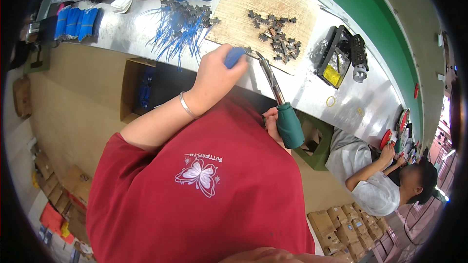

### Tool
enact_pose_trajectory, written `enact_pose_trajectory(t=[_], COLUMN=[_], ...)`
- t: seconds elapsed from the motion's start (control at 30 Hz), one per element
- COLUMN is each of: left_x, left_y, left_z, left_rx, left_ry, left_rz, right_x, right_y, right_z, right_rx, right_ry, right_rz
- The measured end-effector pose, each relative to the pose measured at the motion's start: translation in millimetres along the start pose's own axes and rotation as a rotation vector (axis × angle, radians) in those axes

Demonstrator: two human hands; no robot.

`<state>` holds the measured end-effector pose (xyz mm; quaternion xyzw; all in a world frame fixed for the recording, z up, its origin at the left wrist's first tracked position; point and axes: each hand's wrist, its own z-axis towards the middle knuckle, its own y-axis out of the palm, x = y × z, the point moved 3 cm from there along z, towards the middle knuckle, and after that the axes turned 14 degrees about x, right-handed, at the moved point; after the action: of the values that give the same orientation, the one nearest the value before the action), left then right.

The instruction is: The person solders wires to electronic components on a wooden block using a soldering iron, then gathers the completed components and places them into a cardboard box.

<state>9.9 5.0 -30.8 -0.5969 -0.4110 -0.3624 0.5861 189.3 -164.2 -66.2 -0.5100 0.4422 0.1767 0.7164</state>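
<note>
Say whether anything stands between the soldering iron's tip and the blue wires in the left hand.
One small black part appears between the tip of the soldering iron and the blue wires in the left hand; nothing else visible does.

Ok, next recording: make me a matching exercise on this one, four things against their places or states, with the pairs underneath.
Things
1. Left hand
2. Right hand
3. Board
4. Sponge

Places and states
A. Yellow, in the black tray
B. Holding the green-handled iron
C. Under a scatter of black parts
D. Gripping a blue bundle

Pairs: 1-D, 2-B, 3-C, 4-A
</note>
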Motion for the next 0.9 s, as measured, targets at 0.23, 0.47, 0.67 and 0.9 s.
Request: enact_pose_trajectory(t=[0.23, 0.47, 0.67, 0.9], left_x=[1, -3, -1, -2], left_y=[-2, -2, -6, -9], left_z=[-1, -1, 0, 0], left_rx=[0.002, 0.024, 0.015, -0.075], left_ry=[0.005, 0.096, 0.116, 0.131], left_rz=[-0.044, -0.071, -0.108, -0.12], right_x=[-8, -20, -12, -8], right_y=[-16, -20, -14, -17], right_z=[17, 45, 55, 56], right_rx=[0.035, 0.104, 0.082, 0.085], right_ry=[0.321, 0.231, 0.255, 0.26], right_rz=[0.404, 0.648, 0.72, 0.7])
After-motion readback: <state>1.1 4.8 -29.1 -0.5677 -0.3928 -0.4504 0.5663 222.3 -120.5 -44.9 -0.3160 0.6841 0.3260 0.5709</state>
